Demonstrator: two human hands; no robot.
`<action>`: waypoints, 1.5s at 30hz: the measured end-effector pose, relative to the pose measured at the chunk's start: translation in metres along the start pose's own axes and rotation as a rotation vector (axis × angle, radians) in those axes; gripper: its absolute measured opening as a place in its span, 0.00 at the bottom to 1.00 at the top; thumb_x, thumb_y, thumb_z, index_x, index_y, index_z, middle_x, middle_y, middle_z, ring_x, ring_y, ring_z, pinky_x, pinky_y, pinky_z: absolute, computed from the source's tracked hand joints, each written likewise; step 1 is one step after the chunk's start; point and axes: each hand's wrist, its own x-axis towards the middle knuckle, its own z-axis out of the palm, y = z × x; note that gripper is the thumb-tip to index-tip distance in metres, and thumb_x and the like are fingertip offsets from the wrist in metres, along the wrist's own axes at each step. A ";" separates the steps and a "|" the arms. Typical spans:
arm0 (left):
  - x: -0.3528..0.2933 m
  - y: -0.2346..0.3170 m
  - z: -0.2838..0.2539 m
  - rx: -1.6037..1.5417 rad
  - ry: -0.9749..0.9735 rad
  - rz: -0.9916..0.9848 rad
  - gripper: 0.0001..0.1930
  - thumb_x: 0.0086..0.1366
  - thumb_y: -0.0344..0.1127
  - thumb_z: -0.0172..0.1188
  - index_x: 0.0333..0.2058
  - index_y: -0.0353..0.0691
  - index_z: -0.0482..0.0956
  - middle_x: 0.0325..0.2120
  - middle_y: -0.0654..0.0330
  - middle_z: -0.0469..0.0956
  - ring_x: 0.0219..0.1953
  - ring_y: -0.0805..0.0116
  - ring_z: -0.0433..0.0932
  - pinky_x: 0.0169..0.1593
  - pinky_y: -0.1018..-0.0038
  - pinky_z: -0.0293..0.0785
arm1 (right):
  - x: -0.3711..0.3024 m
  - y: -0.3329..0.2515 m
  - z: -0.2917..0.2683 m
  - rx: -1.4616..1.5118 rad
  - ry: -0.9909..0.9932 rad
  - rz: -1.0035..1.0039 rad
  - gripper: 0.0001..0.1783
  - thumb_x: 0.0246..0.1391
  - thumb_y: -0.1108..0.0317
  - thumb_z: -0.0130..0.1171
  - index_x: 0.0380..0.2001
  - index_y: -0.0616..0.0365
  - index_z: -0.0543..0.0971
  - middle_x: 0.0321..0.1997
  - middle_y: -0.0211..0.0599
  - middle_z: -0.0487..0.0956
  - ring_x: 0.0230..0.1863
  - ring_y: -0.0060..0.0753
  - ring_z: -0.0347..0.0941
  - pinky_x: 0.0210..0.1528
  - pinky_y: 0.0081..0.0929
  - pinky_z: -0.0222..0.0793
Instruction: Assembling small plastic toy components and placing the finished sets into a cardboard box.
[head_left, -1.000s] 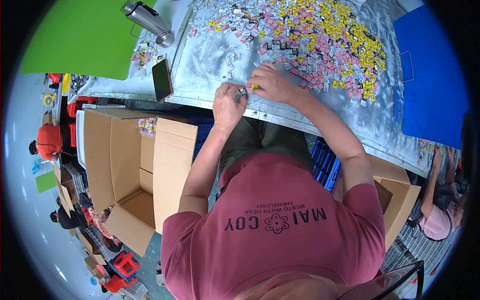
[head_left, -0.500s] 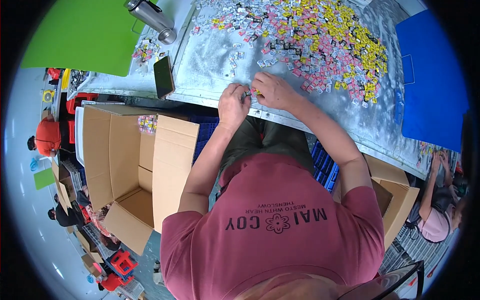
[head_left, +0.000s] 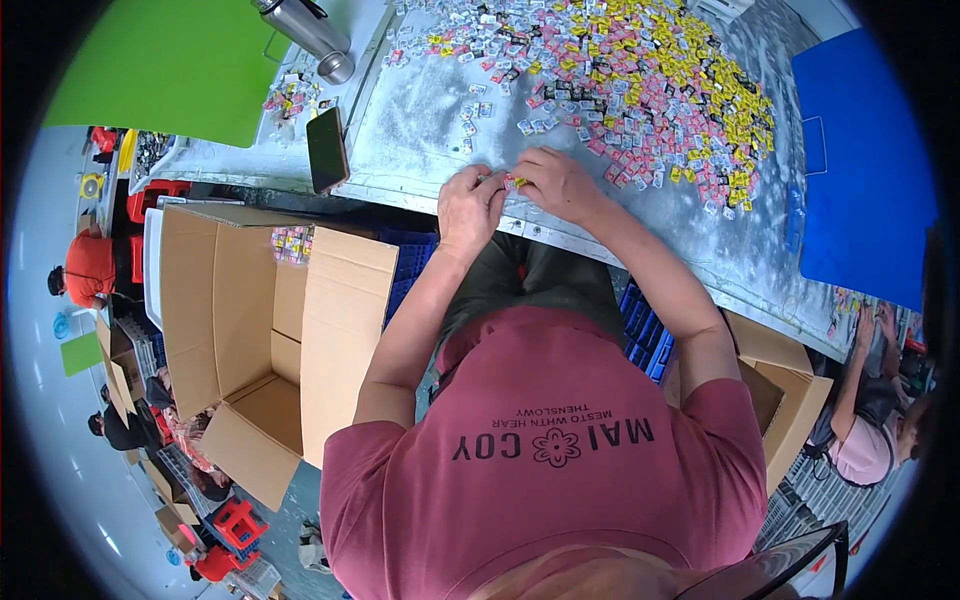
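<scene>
My left hand (head_left: 468, 212) and my right hand (head_left: 560, 186) meet at the near edge of the metal-topped table (head_left: 420, 130). Between their fingertips are small flat printed pieces, one of them a yellow piece (head_left: 519, 182) at my right fingertips, with pink beside it. Both hands are closed in a pinch. My left fingers mostly hide what they grip, though it looks like the same small pieces. Beyond my hands spreads a wide heap of small printed pieces (head_left: 640, 110) in yellow, pink, black and white. A few white pieces (head_left: 468, 130) lie apart from the heap.
A phone (head_left: 327, 150) lies left of my hands, a steel flask (head_left: 305, 28) behind it. Green (head_left: 160, 80) and blue (head_left: 860, 160) boards flank the table. Open cardboard boxes stand at my left (head_left: 240, 310) and right (head_left: 790, 400). Other people work on both sides.
My right hand has shifted slightly right, and the yellow piece at its fingertips shows more plainly. My left hand stays nearly in place, its fingers reaching a little further right.
</scene>
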 end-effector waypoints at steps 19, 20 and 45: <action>-0.003 -0.005 0.008 -0.016 0.079 0.083 0.10 0.54 0.33 0.71 0.37 0.44 0.88 0.43 0.60 0.84 0.45 0.58 0.81 0.47 0.64 0.75 | -0.021 -0.018 0.002 -0.155 0.181 -0.009 0.17 0.46 0.68 0.71 0.43 0.48 0.86 0.39 0.33 0.76 0.42 0.40 0.74 0.49 0.39 0.67; -0.001 -0.005 0.008 -0.037 0.083 0.087 0.10 0.54 0.32 0.71 0.37 0.43 0.88 0.42 0.60 0.84 0.44 0.58 0.81 0.47 0.64 0.75 | -0.025 -0.018 0.002 -0.158 0.182 -0.011 0.17 0.46 0.68 0.71 0.43 0.48 0.86 0.39 0.33 0.76 0.42 0.40 0.74 0.49 0.39 0.67; 0.036 0.013 0.021 -0.325 -0.058 0.138 0.13 0.57 0.30 0.70 0.42 0.36 0.85 0.49 0.52 0.80 0.50 0.50 0.78 0.54 0.60 0.75 | 0.002 0.021 -0.044 -0.224 0.192 0.278 0.22 0.53 0.64 0.67 0.51 0.55 0.80 0.56 0.42 0.76 0.55 0.47 0.74 0.59 0.46 0.68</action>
